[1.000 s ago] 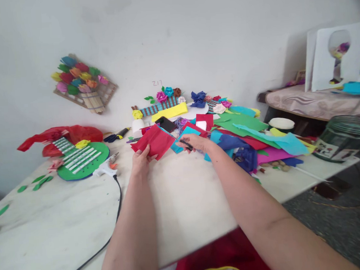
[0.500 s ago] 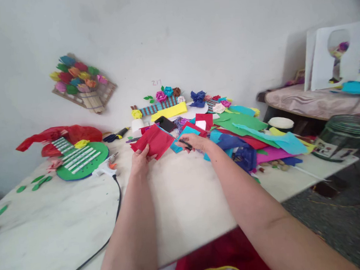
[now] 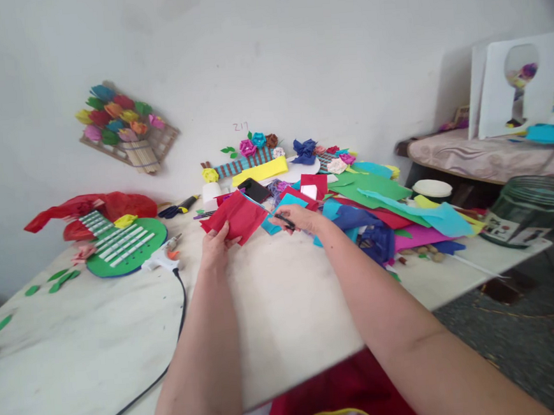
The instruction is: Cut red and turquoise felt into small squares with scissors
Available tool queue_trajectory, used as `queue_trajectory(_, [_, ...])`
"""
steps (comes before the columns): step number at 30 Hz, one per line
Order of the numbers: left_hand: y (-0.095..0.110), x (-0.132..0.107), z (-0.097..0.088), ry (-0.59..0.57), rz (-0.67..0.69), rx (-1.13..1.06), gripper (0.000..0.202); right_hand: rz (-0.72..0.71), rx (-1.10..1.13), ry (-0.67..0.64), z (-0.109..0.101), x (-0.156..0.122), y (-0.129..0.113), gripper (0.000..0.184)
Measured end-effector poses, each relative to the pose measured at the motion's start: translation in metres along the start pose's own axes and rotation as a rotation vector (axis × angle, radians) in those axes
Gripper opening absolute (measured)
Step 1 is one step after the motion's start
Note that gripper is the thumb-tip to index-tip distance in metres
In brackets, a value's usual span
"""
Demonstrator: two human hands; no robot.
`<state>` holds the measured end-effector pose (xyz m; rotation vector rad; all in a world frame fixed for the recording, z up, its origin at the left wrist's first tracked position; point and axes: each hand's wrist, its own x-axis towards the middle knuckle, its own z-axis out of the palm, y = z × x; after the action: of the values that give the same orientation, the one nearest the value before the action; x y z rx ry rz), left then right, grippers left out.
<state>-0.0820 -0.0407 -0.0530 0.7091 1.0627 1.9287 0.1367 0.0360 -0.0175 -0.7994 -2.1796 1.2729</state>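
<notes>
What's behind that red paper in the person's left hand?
Just beyond the red paper in the left hand lie a black phone-like object and a small white object. Whatever is directly beneath the paper is covered.

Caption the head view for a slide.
Left hand holds red paper, right hand scissors at its edge; a glue gun lies nearby.
</notes>
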Motion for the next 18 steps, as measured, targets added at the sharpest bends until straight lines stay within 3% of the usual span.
queue_trajectory(18, [0.002,-0.002,0.002,0.016,-0.002,-0.014,0.011,-0.083,0.200,0.028,0.001,0.009,0.015,0.027])
